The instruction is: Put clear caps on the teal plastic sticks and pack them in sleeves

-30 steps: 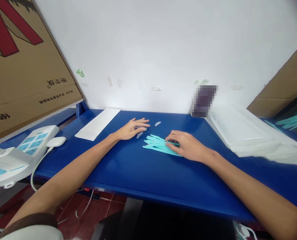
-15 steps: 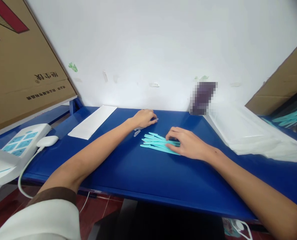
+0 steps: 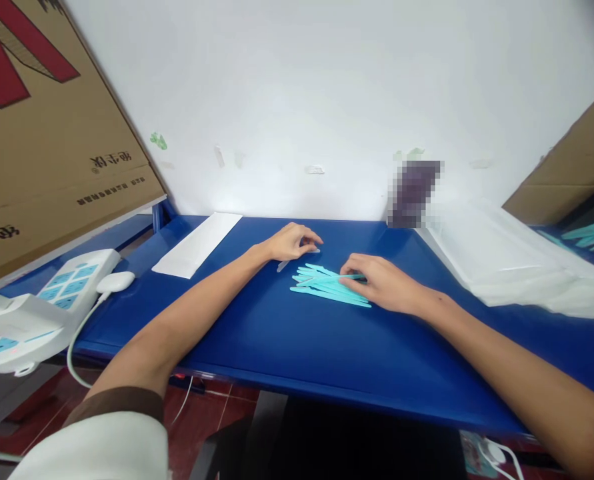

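Bent over the blue table, my left hand (image 3: pixel 289 241) has thumb and forefinger closed at a small clear plastic cover (image 3: pixel 315 251). A second clear strip (image 3: pixel 283 265) lies just below that palm. My right hand (image 3: pixel 377 280) pinches the end of one slim turquoise eyebrow razor (image 3: pixel 353 276), raised slightly over the others. Beneath and to the left of those fingers, a loose pile of turquoise eyebrow razors (image 3: pixel 321 287) is fanned out, tapered ends pointing left. The right hand's far fingers are curled and partly hidden.
A white flat sheet or pouch (image 3: pixel 199 245) lies on the blue table (image 3: pixel 277 347) at left. Nearby are a power strip (image 3: pixel 81 273) and a white cabled charger (image 3: pixel 115 283). White plastic bags (image 3: pixel 487 260) cover the right side. A cardboard box (image 3: pixel 71 147) stands left.
My right hand has lifted one eyebrow razor slightly from the pile. My left fingers have shifted a little at the clear cover. The whole view has moved slightly.
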Available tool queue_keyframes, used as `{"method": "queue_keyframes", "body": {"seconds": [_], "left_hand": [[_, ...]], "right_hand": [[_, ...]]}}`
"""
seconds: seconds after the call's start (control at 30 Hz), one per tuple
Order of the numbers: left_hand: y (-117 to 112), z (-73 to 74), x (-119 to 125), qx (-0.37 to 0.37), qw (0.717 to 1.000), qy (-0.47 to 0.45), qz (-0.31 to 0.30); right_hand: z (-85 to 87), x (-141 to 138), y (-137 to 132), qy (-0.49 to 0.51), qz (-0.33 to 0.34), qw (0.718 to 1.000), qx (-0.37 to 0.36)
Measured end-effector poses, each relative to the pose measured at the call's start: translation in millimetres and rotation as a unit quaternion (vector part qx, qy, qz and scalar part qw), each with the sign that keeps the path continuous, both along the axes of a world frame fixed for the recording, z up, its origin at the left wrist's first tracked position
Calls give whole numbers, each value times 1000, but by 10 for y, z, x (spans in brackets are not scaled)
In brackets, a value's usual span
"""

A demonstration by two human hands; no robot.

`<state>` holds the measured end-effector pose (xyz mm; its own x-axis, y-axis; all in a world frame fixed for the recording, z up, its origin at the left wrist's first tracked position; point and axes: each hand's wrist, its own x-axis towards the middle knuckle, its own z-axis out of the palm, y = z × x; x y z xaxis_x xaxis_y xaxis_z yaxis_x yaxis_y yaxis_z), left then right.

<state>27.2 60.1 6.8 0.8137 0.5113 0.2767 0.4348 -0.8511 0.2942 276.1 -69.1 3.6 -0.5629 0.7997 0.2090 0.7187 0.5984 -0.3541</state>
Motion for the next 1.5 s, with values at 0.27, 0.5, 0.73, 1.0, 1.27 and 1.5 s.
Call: {"method": "queue_keyframes", "body": {"seconds": [0.27, 0.5, 0.73, 1.0, 1.27, 1.5], "left_hand": [[16, 124, 68, 15, 998, 63, 10], [-401, 19, -211, -145, 911, -352, 159], [-684, -103, -303, -237, 858, -414, 190], [-745, -78, -203, -258, 848, -424, 187], [-783, -56, -168, -263, 833, -453, 181], [-802, -58, -147, -262, 842, -440, 168]], "right_hand": [[54, 50, -5, 60, -32, 998, 14], [64, 46, 5, 144, -147, 978, 37], [84, -23, -50, 177, -168, 969, 30], [69, -9, -50, 183, -145, 971, 55], [98, -6, -67, 184, -151, 969, 63], [73, -17, -72, 196, -136, 970, 55]]}}
